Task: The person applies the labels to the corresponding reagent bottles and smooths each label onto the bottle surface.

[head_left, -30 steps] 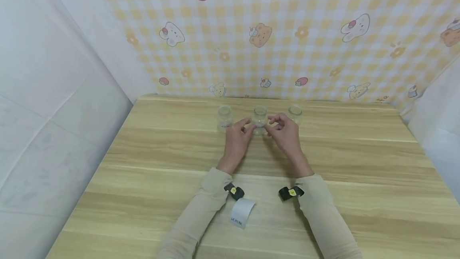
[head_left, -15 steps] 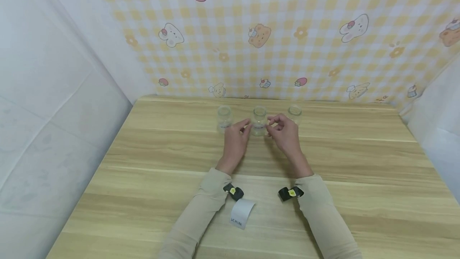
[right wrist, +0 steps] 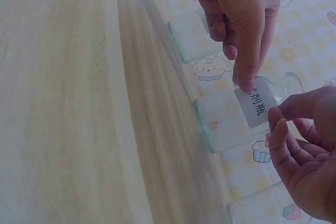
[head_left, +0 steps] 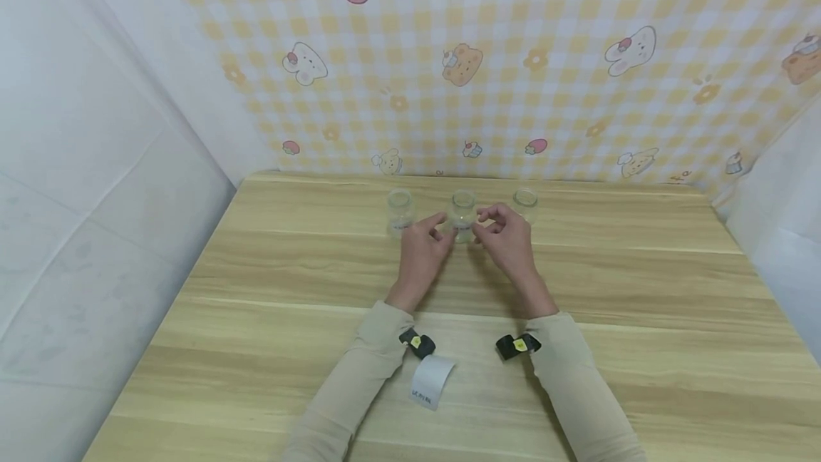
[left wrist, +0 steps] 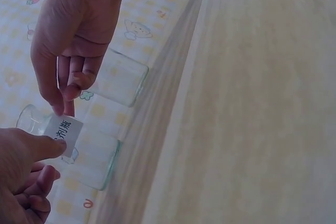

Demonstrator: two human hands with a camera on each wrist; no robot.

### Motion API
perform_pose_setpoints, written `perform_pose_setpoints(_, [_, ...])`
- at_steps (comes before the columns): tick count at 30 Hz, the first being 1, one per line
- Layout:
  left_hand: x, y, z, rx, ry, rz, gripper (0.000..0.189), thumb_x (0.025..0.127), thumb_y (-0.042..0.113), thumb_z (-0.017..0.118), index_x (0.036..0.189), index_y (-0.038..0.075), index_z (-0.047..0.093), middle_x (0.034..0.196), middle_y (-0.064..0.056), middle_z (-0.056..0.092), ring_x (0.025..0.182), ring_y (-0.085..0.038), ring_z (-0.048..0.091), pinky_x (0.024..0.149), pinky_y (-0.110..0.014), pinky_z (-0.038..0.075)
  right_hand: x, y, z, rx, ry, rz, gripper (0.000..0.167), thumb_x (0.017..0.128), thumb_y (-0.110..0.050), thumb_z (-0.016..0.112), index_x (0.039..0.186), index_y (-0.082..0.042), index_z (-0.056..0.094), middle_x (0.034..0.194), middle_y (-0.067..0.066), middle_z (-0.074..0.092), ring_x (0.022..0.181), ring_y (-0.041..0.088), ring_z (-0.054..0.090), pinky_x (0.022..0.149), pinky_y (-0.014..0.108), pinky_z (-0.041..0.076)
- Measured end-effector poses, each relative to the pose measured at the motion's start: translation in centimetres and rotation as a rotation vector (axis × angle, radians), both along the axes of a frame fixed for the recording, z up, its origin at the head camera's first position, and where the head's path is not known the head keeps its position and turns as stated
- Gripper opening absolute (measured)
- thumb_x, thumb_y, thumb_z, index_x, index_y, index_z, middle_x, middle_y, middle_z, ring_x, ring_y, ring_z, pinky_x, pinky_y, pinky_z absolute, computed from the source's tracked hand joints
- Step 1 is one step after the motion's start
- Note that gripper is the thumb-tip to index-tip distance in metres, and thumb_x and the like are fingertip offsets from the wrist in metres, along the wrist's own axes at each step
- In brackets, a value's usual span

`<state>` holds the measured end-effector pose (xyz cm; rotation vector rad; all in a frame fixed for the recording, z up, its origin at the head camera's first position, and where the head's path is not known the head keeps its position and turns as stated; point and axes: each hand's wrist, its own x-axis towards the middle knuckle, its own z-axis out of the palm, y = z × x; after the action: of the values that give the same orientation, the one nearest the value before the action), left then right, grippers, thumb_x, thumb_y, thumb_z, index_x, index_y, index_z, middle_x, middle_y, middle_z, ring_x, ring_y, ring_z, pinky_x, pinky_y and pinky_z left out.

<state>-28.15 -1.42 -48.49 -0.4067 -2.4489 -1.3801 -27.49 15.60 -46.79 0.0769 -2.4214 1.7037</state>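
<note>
The middle small glass jar (head_left: 463, 201) stands upright on the wooden table, with a white printed label (right wrist: 254, 109) across its front. From the left, my left hand (head_left: 421, 255) lays its straight thumb on the label, the other fingers bent beside the jar. My right hand (head_left: 509, 237) pinches the label's right edge between thumb and forefinger. In the left wrist view, the left thumb (left wrist: 50, 148) covers part of the label's writing. To the left stands another glass jar (head_left: 400, 211) bearing a label; the right glass jar (head_left: 525, 198) is partly behind my right hand.
A curled white label sheet (head_left: 431, 381) with dark writing lies on the table (head_left: 269, 262) between my forearms. Behind the jars hangs a yellow checked cloth (head_left: 410, 77), at the table's back edge. White sheeting (head_left: 83, 234) covers the left side.
My left thumb came off the label half a second ago and has moved right, back onto it. The right hand has stayed at the label's edge; the jars keep their places.
</note>
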Motion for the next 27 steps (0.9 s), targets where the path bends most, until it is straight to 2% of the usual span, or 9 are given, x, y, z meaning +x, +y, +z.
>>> perform_pose_setpoints(5, [0.0,0.0,0.1,-0.008,-0.012,0.028,0.024,0.092,0.004,0.078,0.114,-0.003,0.075,0.091,-0.018,0.077,0.062,-0.017,0.067,0.051,-0.019,0.050,0.1,0.0,0.2,0.029,0.016,0.017,0.010,0.093,0.002,0.071,0.096,0.005,0.063,0.126,0.023,0.070,0.073,0.045,0.071,0.049,0.018,0.049])
perform_pose_setpoints(11, [0.2,0.0,0.3,-0.009,-0.018,0.036,0.027,0.091,0.001,0.078,0.117,-0.005,0.074,0.105,-0.019,0.077,0.064,-0.018,0.069,0.052,-0.018,0.050,0.2,0.0,0.0,0.038,0.028,0.033,0.011,0.092,0.002,0.072,0.096,0.005,0.062,0.129,0.023,0.069,0.072,0.045,0.071,0.049,0.018,0.049])
perform_pose_setpoints(15, [0.2,0.0,0.1,-0.009,0.007,0.031,0.029,0.089,0.004,0.081,0.116,-0.006,0.073,0.106,-0.020,0.077,0.065,-0.019,0.069,0.054,-0.020,0.053,0.2,-0.3,-0.1,0.035,0.041,0.008,0.020,0.089,-0.001,0.079,0.090,0.002,0.059,0.127,0.021,0.070,0.062,0.019,0.070,0.050,0.017,0.048])
perform_pose_setpoints(18, [0.1,0.0,-0.1,-0.020,0.023,0.036,0.032,0.089,0.009,0.083,0.116,-0.006,0.073,0.107,-0.020,0.077,0.066,-0.019,0.070,0.056,-0.020,0.054,0.1,-0.6,-0.2,0.042,0.062,-0.015,0.028,0.086,-0.003,0.083,0.086,0.000,0.056,0.124,0.021,0.071,0.057,0.000,0.062,0.050,0.016,0.047])
perform_pose_setpoints(22, [0.0,0.0,-0.1,-0.034,0.032,0.042,0.036,0.089,0.014,0.083,0.116,-0.006,0.073,0.109,-0.018,0.076,0.068,-0.019,0.071,0.058,-0.020,0.055,0.1,-0.9,-0.3,0.060,0.094,-0.022,0.032,0.083,-0.002,0.086,0.084,-0.001,0.054,0.124,0.024,0.071,0.057,0.000,0.061,0.050,0.015,0.046])
perform_pose_setpoints(27, [0.0,0.0,-0.2,-0.041,0.025,0.046,0.035,0.089,0.014,0.083,0.117,-0.006,0.072,0.110,-0.018,0.076,0.069,-0.020,0.071,0.060,-0.020,0.056,0.1,-1.0,-0.5,0.073,0.121,-0.013,0.033,0.083,-0.002,0.086,0.082,0.000,0.053,0.123,0.026,0.070,0.056,0.004,0.062,0.048,0.014,0.045])
